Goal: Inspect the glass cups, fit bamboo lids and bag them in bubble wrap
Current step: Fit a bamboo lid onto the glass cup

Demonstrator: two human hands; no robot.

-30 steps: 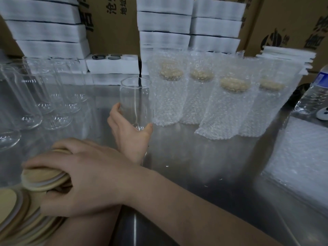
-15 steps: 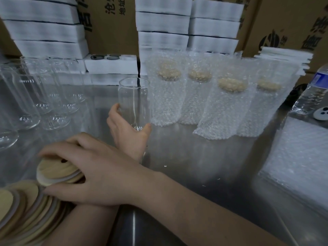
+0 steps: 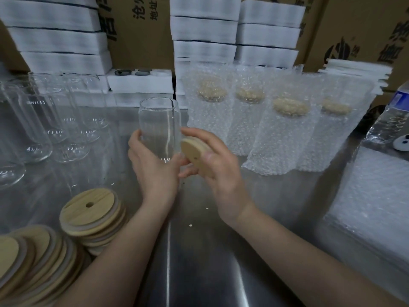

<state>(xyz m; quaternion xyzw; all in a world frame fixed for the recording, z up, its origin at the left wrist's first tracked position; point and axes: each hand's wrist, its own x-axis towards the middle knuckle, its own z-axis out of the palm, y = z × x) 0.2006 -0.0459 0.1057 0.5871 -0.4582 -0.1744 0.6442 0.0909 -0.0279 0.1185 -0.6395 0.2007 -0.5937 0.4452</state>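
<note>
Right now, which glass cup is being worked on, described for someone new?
At the steel table, between the bare glasses at left and the bubble-wrapped cups at right, one glass cup is upright. Unlike its neighbours, the left hand grips its base.

Middle carton (image 3: pixel 141 41): behind the far edge of the table (image 3: pixel 199 251) — small black print reads 地址; beside it is a larger character, probably 泡, with its neighbours cut off by the top of the view.
Left of that carton: large black strokes (image 3: pixel 111 25), half hidden by white foam stacks (image 3: pixel 59 41), not legible.
Right carton (image 3: pixel 365 29): at the far right corner — a round black logo (image 3: pixel 342 50) with no readable words, and big black characters (image 3: pixel 396 38) cropped at the right, not legible.
Water bottle (image 3: pixel 387 122): at the table's right edge, with a blue label (image 3: pixel 400 97) whose print is too blurred to read.
</note>
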